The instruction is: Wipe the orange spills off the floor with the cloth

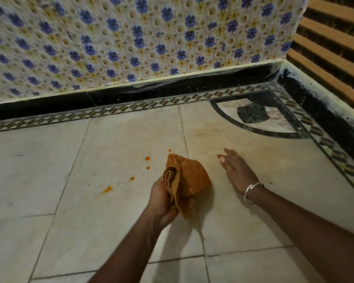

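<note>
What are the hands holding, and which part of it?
The left hand holds the bunched cloth; its grip is round the cloth's lower gathered end. The right hand holds nothing, its fingers straight.

Dim, warm light, brightest on the mid floor [110,221] and fading to dark at the corners. The cloth [189,176] throws a soft shadow down and right onto it. Faint glare streaks the black skirting [172,88]. The flowered wall [131,37] is smeared by motion blur, and the wide lens bows the skirting line.
</note>
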`<state>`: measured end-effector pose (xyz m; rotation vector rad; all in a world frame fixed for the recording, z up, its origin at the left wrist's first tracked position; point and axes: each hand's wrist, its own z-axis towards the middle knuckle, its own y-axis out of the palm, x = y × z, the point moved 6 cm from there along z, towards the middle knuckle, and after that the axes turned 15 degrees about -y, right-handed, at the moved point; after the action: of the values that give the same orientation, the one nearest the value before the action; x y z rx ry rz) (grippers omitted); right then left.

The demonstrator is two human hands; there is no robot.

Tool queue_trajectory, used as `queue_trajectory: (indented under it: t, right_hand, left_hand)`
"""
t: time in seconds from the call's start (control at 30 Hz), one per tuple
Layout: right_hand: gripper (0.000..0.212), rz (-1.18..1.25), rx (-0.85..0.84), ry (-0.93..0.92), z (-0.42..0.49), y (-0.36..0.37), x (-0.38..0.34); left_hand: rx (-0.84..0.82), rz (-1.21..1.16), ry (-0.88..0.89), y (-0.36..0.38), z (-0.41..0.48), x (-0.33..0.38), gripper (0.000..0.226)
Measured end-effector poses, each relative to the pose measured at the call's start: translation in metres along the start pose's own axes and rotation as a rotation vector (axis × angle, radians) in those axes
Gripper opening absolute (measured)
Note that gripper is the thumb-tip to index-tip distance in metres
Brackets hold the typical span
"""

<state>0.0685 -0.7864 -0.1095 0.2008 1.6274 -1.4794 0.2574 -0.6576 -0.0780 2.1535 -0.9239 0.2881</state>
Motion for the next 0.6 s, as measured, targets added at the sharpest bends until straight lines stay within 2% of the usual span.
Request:
queue_trajectory:
  t: [0.1, 0.13, 0.17, 0.23, 0.27, 0.3, 0.33, 0.43, 0.53, 0.6]
  right_hand:
    - [0.045, -0.001, -0.002, -0.025, 0.024, 0.014, -0.016]
    - [0.045, -0.024, -0.015, -0.040, 0.031, 0.017, -0.020]
    - [0.046, -0.071, -0.048, -0.062, 0.037, 0.023, -0.023]
    - [0.050, -0.197, -0.138, -0.101, 0.046, 0.036, -0.025]
    - [0.052, -0.259, -0.177, -0.114, 0.048, 0.043, -0.024]
    - [0.054, -0.315, -0.212, -0.129, 0.052, 0.050, -0.022]
    - [0.055, -0.359, -0.228, -0.134, 0.054, 0.060, -0.020]
    - [0.058, -0.438, -0.190, -0.106, 0.056, 0.068, -0.013]
    - [0.065, -0.540, -0.164, -0.114, 0.055, 0.079, -0.006]
    - [0.073, -0.594, -0.164, -0.146, 0.053, 0.084, -0.009]
  left_hand:
    - [0.027, 0.006, 0.076, -0.004, 0.015, 0.050, 0.057]
    - [0.097, -0.002, 0.103, -0.013, 0.023, 0.062, 0.062]
    - [0.223, 0.026, 0.139, -0.030, 0.030, 0.073, 0.069]
    - [0.691, 0.188, 0.229, -0.080, 0.030, 0.078, 0.076]
    - [0.884, 0.282, 0.327, -0.096, 0.020, 0.080, 0.072]
    - [0.989, 0.397, 0.450, -0.101, 0.012, 0.082, 0.065]
    - [1.027, 0.548, 0.550, -0.102, 0.008, 0.084, 0.060]
    - [0.894, 1.063, 0.755, -0.067, 0.019, 0.088, 0.061]
    - [0.676, 1.660, 0.752, -0.041, 0.076, 0.085, 0.066]
    - [0.584, 1.891, 0.689, -0.036, 0.109, 0.081, 0.065]
